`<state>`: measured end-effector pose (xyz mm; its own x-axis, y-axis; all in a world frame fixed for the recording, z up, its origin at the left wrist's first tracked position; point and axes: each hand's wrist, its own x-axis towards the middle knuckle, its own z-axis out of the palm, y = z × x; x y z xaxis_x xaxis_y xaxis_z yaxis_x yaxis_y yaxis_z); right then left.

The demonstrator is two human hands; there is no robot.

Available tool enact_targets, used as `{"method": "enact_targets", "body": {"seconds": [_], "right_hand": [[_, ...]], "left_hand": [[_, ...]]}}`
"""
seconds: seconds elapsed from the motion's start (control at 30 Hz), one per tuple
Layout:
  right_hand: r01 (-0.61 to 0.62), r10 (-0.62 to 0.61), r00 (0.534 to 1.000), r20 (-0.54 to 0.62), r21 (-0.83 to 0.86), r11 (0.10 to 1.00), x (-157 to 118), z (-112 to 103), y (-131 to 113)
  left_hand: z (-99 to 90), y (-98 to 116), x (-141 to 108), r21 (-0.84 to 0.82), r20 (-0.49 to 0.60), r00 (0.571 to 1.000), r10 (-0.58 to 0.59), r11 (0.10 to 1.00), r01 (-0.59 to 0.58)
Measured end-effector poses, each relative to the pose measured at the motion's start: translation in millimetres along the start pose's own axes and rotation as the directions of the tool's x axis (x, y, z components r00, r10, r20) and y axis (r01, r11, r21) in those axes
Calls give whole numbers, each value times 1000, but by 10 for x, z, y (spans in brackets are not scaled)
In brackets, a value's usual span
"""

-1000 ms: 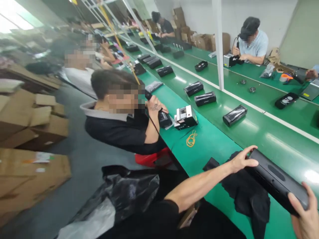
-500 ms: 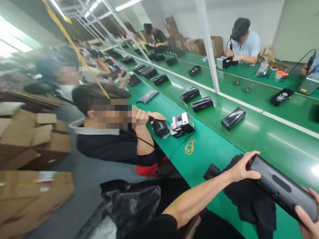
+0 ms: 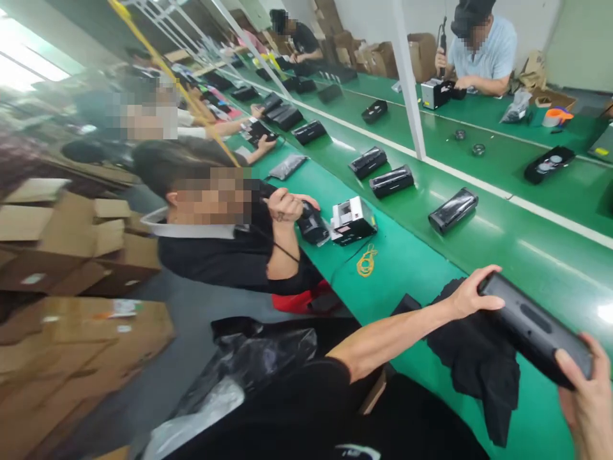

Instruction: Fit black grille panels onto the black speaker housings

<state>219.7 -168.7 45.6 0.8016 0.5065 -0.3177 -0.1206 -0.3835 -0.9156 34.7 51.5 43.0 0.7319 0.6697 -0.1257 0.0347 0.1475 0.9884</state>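
A long black speaker housing (image 3: 536, 322) with an oval recess on its face is held between my two hands, tilted down toward the right. My left hand (image 3: 479, 295) grips its upper left end, thumb on the near face. The lower right end is clasped by my right hand (image 3: 585, 377), with the thumb in front and fingers behind. Beneath the housing, a crumpled black cloth (image 3: 474, 358) lies on the green table (image 3: 397, 275).
A co-worker (image 3: 225, 211) sits on my left, working on a black housing beside a white-and-black box (image 3: 354, 220). Several housings, one wrapped in film (image 3: 453, 211), lie along the green line. A yellow cord (image 3: 366, 260) rests on the table; cardboard boxes (image 3: 86, 345) stand on the floor.
The housing, still in both hands, sits slightly higher and further left in view, and more of my right hand shows. The co-worker's hand beside me has moved down from the face.
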Motion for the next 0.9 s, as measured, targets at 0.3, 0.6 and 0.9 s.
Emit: {"method": "enact_targets", "body": {"seconds": [0.3, 0.6, 0.9], "right_hand": [[-215, 185, 957, 224, 119, 969, -22, -23, 139], [-369, 340, 917, 207, 121, 922, -81, 12, 505], [-282, 243, 950, 195, 212, 936, 111, -23, 398]], "left_hand": [[-263, -173, 127, -25, 151, 977, -153, 987, 159], [-151, -402, 265, -149, 245, 852, -463, 850, 505], [82, -324, 468, -14, 141, 944, -298, 953, 303]]}}
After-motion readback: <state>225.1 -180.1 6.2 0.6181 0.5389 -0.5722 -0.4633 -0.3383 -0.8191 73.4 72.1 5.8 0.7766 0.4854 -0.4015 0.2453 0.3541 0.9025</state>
